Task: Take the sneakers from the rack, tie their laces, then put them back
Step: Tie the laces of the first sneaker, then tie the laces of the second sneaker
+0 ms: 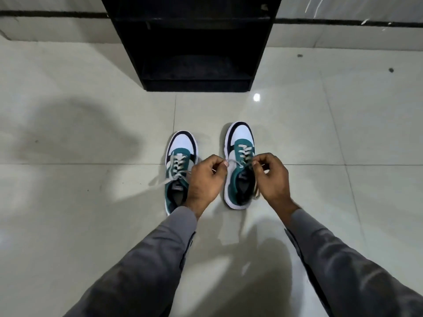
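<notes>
Two teal, white and black sneakers stand side by side on the tiled floor, toes pointing at the rack. Over the right sneaker (240,143) both hands work its grey lace (235,163). My left hand (206,179) pinches one lace end at the shoe's left side. My right hand (272,177) pinches the other end above the tongue. The left sneaker (179,145) sits partly under my left wrist, its lace (164,180) loose and trailing onto the floor to the left. The black rack (196,53) stands beyond the shoes; its visible shelves hold nothing.
Glossy pale floor tiles (91,202) spread on all sides, with a dark strip along the wall base (52,13). My grey sleeves (146,259) reach in from the bottom. Shadows fall on the floor at left.
</notes>
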